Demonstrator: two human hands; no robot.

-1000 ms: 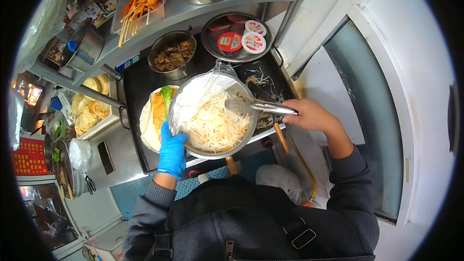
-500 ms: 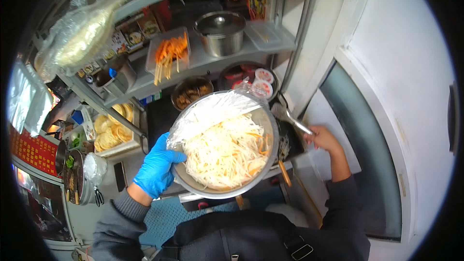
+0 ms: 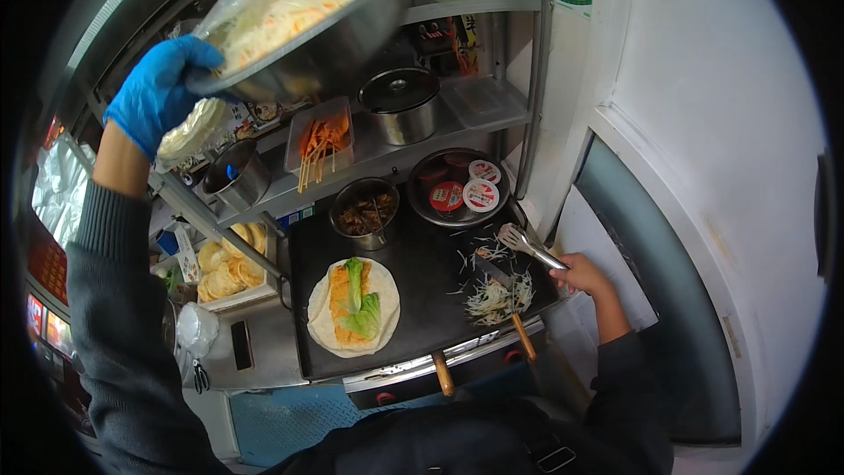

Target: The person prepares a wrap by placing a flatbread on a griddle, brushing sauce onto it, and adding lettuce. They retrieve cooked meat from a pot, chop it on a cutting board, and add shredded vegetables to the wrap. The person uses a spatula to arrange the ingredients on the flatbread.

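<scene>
Two hands, well apart, and both are busy. The left hand (image 3: 163, 84), in a blue glove, is clamped on the rim of a big metal bowl (image 3: 352, 46), holding it way up at the top left, tilted, in front of the shelf. The bowl's loaded with pale shredded veg (image 3: 303, 2) with orange bits mixed in, and some clear plastic wrap (image 3: 236, 2) bunches up along its far side. The bare right hand (image 3: 585, 276) has its fingers wrapped round the handle end of some metal tongs (image 3: 534, 248), whose heads sit over the right side of a black griddle (image 3: 431, 277); can't tell if they touch it. Just below them there's a messy heap of shreds (image 3: 501, 301) with a wooden-handled spatula (image 3: 525, 340) lying at it. Over on the griddle's left side a round flatbread (image 3: 326, 324) lies flat, topped with an orange-brown slab (image 3: 340, 292) and green lettuce (image 3: 363, 318). Behind that sits a pot (image 3: 353, 237) of brown chunks, next to a round tray holding some lidded tubs (image 3: 481, 195).
</scene>
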